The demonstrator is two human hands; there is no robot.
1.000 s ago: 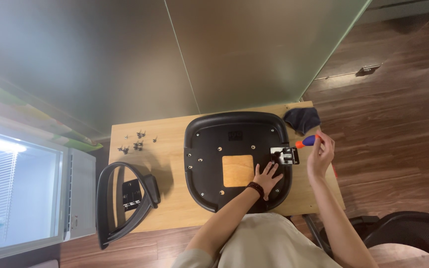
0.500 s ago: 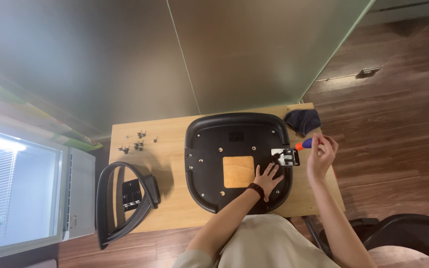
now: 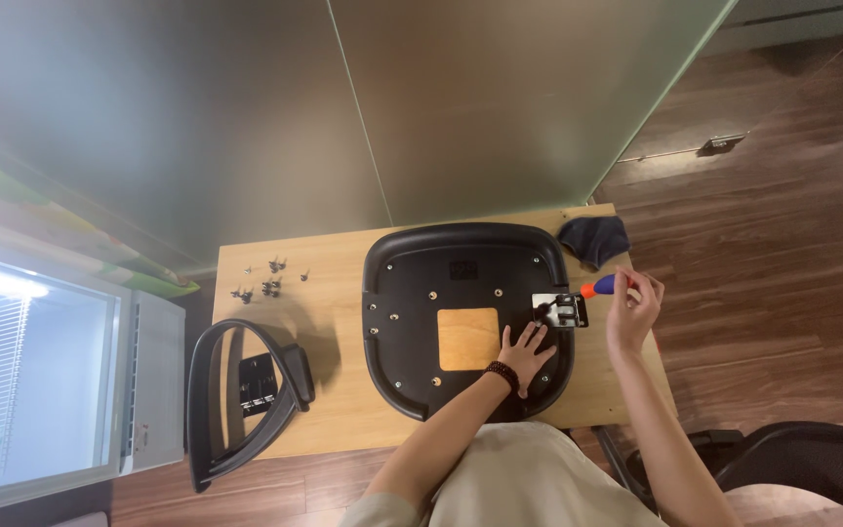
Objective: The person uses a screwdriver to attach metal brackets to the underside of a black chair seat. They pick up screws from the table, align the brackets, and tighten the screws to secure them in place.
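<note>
A black chair seat (image 3: 461, 283) lies upside down on a wooden table (image 3: 334, 400), with a square wooden patch in its middle. My left hand (image 3: 526, 351) rests flat on the seat's underside, fingers spread, just below a small metal bracket (image 3: 560, 310) at the seat's right edge. My right hand (image 3: 633, 310) holds a screwdriver (image 3: 597, 287) with an orange and blue handle, its tip pointing at the bracket.
Several loose screws (image 3: 267, 276) lie at the table's back left. A black armrest frame (image 3: 246, 400) sits on the table's left end. A dark cloth (image 3: 592, 240) lies at the back right corner. A white appliance (image 3: 41, 381) stands left; a black chair (image 3: 802, 464) at lower right.
My right hand with the screwdriver has shifted slightly down toward the bracket. My left hand stays on the seat.
</note>
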